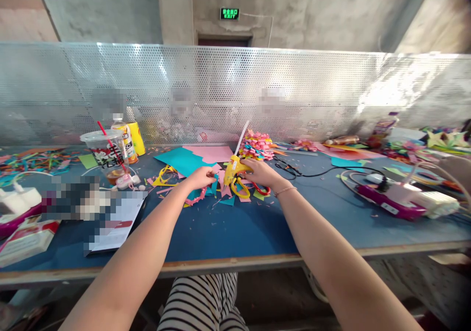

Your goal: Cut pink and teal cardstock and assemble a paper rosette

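My right hand (261,172) is closed around a yellow hot glue gun (232,167). A white glue stick (242,137) rises from its back end, and its nozzle points down toward the paper scraps. To its left, the fingers of my left hand (201,178) are pinched together; what sits between them is too small to make out. A curled pink paper strip (196,198) shows just below that hand, whether held or lying I cannot tell. Scissors with yellow handles (241,189) lie under the glue gun, and a red handle (261,190) shows beside them.
Blue paper (180,160) and pink paper (209,153) lie behind my hands, near a paper-flower ball (255,145). At left stand a plastic cup (106,154) and a bottle (127,142). Purple power strip (390,203) and cables lie right. A perforated metal screen (312,90) borders the table.
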Available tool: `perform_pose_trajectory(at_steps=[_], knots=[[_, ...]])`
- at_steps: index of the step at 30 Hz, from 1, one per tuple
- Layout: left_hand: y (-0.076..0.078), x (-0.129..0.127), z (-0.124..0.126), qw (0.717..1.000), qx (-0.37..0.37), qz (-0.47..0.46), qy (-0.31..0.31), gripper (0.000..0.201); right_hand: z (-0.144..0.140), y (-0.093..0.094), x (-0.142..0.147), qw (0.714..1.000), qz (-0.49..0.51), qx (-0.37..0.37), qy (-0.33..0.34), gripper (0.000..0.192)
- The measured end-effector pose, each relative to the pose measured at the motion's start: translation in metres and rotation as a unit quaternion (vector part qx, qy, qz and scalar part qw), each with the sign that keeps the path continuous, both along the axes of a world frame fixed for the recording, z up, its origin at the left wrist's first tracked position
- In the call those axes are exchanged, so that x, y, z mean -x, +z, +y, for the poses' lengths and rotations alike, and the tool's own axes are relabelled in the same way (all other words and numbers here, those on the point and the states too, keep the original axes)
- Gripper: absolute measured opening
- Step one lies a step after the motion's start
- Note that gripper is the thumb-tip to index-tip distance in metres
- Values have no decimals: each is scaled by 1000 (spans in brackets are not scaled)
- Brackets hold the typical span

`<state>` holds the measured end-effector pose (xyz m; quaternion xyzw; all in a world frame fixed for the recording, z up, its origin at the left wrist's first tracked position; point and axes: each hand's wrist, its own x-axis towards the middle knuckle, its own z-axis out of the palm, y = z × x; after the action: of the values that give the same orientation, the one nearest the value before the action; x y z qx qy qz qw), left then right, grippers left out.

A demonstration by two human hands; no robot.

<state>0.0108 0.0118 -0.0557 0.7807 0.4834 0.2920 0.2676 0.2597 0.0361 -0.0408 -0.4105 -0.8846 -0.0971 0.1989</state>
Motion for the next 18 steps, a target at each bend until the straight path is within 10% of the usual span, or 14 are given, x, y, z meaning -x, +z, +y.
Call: perform_pose_trajectory(at_steps=[18], knots=[[-5,-8,-3,994,-43,94,-40,24,0,1,-1,999,6,-27,-37,45]])
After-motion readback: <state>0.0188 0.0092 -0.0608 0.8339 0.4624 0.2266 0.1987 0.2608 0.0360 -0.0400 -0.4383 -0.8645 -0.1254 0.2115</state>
